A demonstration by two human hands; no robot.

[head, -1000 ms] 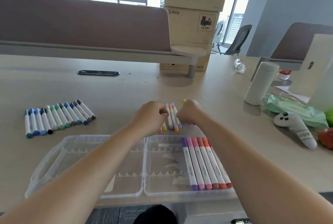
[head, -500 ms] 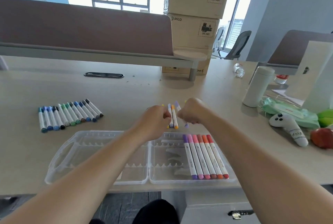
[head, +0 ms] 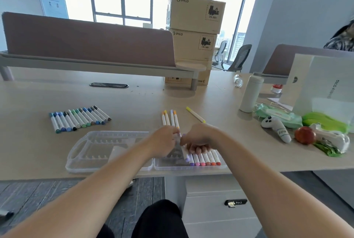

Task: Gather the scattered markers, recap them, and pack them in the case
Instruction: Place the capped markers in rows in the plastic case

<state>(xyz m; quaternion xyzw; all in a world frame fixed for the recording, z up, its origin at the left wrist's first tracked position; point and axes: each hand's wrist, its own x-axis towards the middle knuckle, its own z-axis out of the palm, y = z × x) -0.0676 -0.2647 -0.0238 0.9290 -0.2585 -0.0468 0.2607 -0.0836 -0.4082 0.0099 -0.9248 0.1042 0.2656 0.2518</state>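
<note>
An open clear plastic case [head: 92,153] lies at the desk's near edge. Its right half holds a row of several capped markers [head: 206,159], purple to orange. My left hand [head: 164,140] and my right hand [head: 197,139] meet over that half, both pinching a light purple marker [head: 185,154] that angles down into the case beside the row. Just beyond my hands lie several white markers with orange and purple caps [head: 170,118]. A yellow marker [head: 195,114] lies alone to their right. A row of blue, green and grey markers [head: 79,118] sits at the left.
A white bottle [head: 249,94], wet-wipes pack [head: 275,114], white controller [head: 276,127], red apple [head: 305,135] and green packets crowd the right side. Stacked cardboard boxes [head: 195,32] and a brown divider [head: 90,38] stand behind. A cable slot [head: 109,85] sits far left.
Both hands have drawn back from the loose markers toward me, bringing a purple marker down into the case's right half. The camera view has tilted up.
</note>
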